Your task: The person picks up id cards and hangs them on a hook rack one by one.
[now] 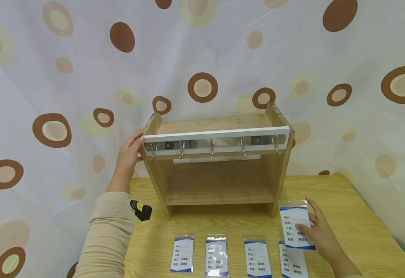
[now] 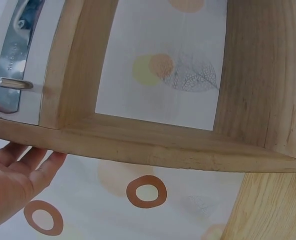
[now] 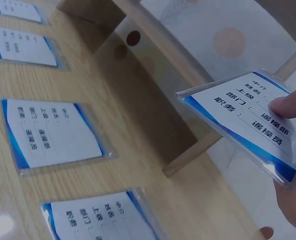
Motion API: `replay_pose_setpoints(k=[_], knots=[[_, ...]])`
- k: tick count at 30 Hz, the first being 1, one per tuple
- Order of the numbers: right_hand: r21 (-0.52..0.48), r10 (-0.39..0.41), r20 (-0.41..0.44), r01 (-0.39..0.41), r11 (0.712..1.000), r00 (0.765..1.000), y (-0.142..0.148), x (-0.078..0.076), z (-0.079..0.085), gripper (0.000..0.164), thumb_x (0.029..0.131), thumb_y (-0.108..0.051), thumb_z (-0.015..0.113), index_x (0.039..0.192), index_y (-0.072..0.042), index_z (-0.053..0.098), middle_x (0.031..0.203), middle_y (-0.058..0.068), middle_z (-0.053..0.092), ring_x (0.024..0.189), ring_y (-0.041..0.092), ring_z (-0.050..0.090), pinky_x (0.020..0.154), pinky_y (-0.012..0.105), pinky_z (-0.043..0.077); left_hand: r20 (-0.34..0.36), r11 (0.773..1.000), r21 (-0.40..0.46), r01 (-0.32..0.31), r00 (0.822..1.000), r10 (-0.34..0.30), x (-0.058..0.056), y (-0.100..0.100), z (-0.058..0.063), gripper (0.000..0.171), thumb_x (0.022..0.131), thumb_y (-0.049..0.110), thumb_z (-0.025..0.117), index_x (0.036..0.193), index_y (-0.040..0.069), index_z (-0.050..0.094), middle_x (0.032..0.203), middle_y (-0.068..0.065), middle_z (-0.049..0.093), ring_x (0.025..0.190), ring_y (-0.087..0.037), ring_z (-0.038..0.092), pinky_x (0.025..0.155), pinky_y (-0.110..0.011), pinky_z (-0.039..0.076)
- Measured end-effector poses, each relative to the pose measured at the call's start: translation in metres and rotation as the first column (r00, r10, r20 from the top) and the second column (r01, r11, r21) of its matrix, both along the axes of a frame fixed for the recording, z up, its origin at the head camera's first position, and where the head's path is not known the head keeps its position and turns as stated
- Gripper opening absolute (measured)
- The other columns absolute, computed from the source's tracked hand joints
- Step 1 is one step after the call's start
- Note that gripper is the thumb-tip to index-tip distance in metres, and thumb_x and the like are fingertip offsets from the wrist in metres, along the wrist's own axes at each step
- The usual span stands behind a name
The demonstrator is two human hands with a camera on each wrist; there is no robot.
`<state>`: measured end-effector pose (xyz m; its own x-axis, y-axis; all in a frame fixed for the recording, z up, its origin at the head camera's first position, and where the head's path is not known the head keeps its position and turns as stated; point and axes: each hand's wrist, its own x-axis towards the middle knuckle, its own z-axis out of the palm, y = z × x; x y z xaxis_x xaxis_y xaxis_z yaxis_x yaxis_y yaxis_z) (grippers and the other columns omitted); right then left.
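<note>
At the upper left corner of a wooden shelf, my left hand rests its fingers against the outer side panel; its fingers show bent slightly in the left wrist view. Across the shelf's top front runs a white rail with several metal hooks. My right hand pinches a clear-sleeved name badge, thumb on its printed front and fingers behind. This badge is raised and tilted above the table, overlapping another badge in the head view. No badge hangs on the hooks.
On the wood-grain table, more name badges lie in a row in front of the shelf: one at the left, one shiny and one further right. A black device shows beside my left sleeve. A dotted wall covering hangs behind.
</note>
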<state>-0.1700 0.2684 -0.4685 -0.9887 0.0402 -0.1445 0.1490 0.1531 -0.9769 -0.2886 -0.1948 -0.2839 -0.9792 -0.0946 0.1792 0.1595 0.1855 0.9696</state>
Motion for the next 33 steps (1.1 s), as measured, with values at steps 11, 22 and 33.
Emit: replay_pose_setpoints(k=[11,22,33], knots=[[-0.036,0.013,-0.174,-0.020,0.999,0.985,-0.010,-0.002,0.021,0.074,0.082,-0.007,0.057,0.135,-0.033,0.011,0.102,-0.007,0.052,0.076,0.018,0.061,0.060,0.040,0.049,-0.010,1.000,0.011,-0.019,1.000,0.019,-0.004,0.002,0.000,0.049,0.090,0.035,0.042,0.132,0.010,0.035,0.131,-0.010,0.034,0.108,-0.025,0.038,0.086,-0.045,0.032],[-0.069,0.057,-0.332,-0.084,0.994,0.942,-0.017,-0.010,0.044,0.054,0.082,-0.001,0.056,0.121,-0.027,0.028,0.095,-0.014,0.053,0.075,0.011,0.059,0.057,0.032,0.049,-0.002,1.000,0.013,-0.025,1.000,0.025,-0.006,0.003,0.001,0.050,0.090,0.034,0.041,0.132,0.008,0.034,0.137,-0.005,0.027,0.116,-0.026,0.033,0.088,-0.047,0.030],[-0.114,0.066,-0.450,-0.130,0.985,0.891,-0.024,-0.021,0.063,0.043,0.084,0.004,0.050,0.116,-0.017,0.031,0.093,-0.005,0.055,0.075,0.009,0.056,0.059,0.022,0.048,0.016,0.997,0.035,-0.065,0.998,0.064,-0.006,0.004,0.001,0.051,0.089,0.038,0.043,0.131,0.010,0.037,0.136,-0.004,0.031,0.116,-0.024,0.033,0.088,-0.048,0.030]])
